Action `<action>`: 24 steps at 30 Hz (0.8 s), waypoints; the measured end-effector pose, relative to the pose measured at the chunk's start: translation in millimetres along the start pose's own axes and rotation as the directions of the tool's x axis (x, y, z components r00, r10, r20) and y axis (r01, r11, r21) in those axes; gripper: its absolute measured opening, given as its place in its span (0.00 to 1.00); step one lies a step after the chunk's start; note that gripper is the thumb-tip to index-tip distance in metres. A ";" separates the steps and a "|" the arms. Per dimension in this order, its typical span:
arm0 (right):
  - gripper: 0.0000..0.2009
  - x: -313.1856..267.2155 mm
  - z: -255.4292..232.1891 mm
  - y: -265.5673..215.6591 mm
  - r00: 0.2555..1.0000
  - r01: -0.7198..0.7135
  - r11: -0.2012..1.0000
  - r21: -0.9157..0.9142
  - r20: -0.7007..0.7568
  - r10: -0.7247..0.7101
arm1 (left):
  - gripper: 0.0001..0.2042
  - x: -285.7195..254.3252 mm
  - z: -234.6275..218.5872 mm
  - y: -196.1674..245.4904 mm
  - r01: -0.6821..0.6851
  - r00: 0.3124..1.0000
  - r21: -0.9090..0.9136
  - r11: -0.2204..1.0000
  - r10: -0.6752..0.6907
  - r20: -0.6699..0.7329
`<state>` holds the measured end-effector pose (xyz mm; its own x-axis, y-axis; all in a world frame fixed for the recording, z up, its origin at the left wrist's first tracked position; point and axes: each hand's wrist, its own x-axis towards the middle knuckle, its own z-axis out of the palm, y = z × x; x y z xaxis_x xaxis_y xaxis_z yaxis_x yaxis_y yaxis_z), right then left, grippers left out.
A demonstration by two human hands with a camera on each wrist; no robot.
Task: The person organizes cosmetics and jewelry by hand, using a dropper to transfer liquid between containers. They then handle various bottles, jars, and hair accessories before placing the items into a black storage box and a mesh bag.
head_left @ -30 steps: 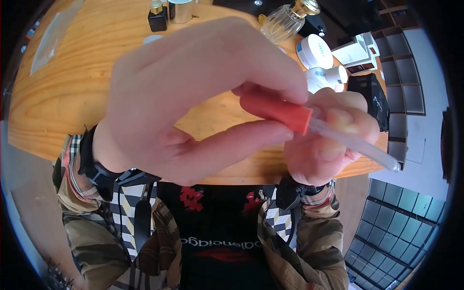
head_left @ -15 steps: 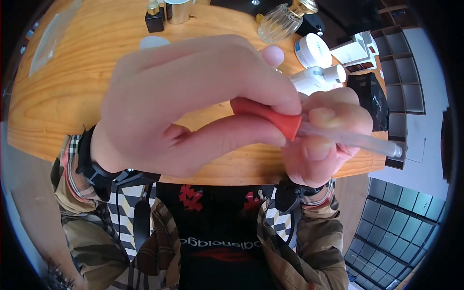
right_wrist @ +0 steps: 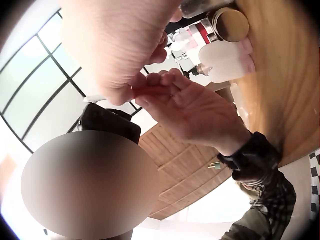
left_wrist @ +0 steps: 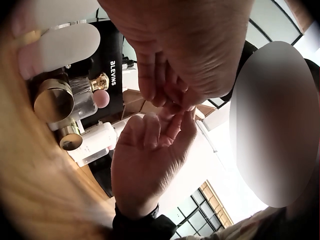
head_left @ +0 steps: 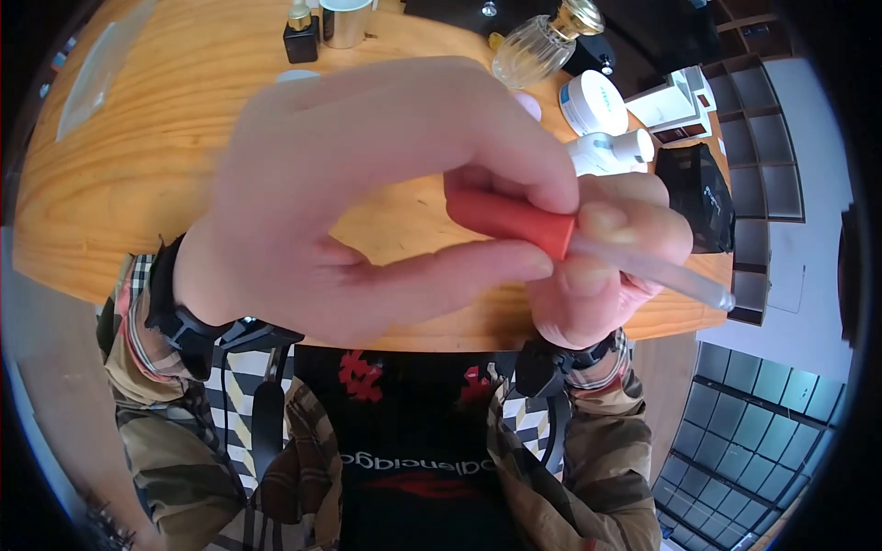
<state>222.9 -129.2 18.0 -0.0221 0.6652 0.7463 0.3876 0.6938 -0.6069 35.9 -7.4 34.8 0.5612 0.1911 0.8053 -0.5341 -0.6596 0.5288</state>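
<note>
A dropper with a red rubber bulb (head_left: 510,220) and a clear tube (head_left: 675,275) is held up above the table, close to the head camera. My left hand (head_left: 367,119) pinches the bulb between thumb and forefinger. Around the tube, just past the bulb's rim, my right hand (head_left: 634,216) grips with thumb and curled fingers. The tube's narrow end points right and slightly down. In the right wrist view a strip of the red bulb (right_wrist: 152,91) shows between the fingers. Overlapping fingers mostly hide the dropper in the left wrist view.
Behind the hands on the wooden table (head_left: 119,202) stand a small black bottle (head_left: 301,41), a cup (head_left: 346,23) and a glass perfume bottle (head_left: 533,50). Farther right are a white jar (head_left: 597,103), a white bottle (head_left: 606,151), white boxes (head_left: 666,101) and a black bag (head_left: 695,197).
Both hands have shifted slightly left with the dropper, grips kept. The tube's end tilted up, then down again. The bulb, bent half a second ago, looks straighter now.
</note>
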 end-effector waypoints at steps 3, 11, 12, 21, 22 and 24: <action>0.16 -0.3 -3.0 -0.6 1.000 -0.003 1.000 -0.020 0.020 0.003 | 0.19 1.5 0.4 6.0 -0.009 1.000 0.134 0.991 0.011 -0.016; 0.15 4.1 -4.6 -0.3 0.998 -0.047 0.998 -0.043 0.037 0.049 | 0.17 -0.4 0.2 9.5 0.025 0.999 0.209 0.978 -0.017 -0.041; 0.15 6.2 -4.0 -0.5 0.998 -0.046 0.998 -0.050 0.043 0.048 | 0.16 0.1 -0.6 9.5 0.026 0.999 0.212 0.977 -0.019 -0.039; 0.15 4.5 -5.6 4.0 0.999 -0.041 0.999 -0.009 -0.002 0.041 | 0.15 0.6 0.6 11.2 0.050 0.998 0.258 0.965 -0.038 -0.052; 0.15 5.6 -6.8 4.1 0.999 -0.039 0.999 -0.011 -0.002 0.039 | 0.15 1.1 0.9 10.1 0.048 0.998 0.258 0.965 -0.036 -0.052; 0.15 6.2 -7.2 5.5 1.000 -0.030 1.000 -0.006 0.000 0.030 | 0.14 -0.2 1.0 7.7 0.020 0.998 0.304 0.953 0.001 -0.069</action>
<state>231.6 -123.3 21.3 -0.0109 0.6858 0.7278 0.3939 0.6719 -0.6272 32.3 -13.2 38.4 0.5154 0.2402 0.8226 -0.3055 -0.8453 0.4383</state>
